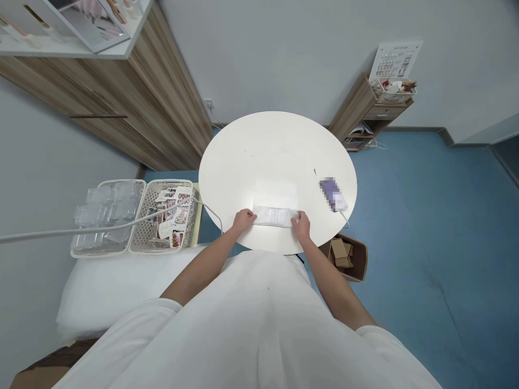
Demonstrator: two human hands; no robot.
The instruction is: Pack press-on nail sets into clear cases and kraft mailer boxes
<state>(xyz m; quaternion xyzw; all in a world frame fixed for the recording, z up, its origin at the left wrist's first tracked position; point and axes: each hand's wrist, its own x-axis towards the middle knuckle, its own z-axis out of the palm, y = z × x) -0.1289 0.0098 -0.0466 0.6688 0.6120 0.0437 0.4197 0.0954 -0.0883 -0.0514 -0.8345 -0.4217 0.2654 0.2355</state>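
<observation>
A flat white strip in what looks like clear plastic film [274, 216] lies near the front edge of the round white table [259, 146]. My left hand [244, 220] pinches its left end, fingers closed. At the other end, my right hand [300, 225] grips the right corner between thumb and fingers. The strip stretches level between both hands, resting on or just above the tabletop; which of the two I cannot tell. Its exact kind is too small to make out.
On the table's right lies a blurred purple phone-like object [332, 193] with a white cable. White baskets [140, 216] hold clear boxes and cards at left. An open cardboard box [360, 259] stands on the floor. A white cable [162, 213] crosses at left.
</observation>
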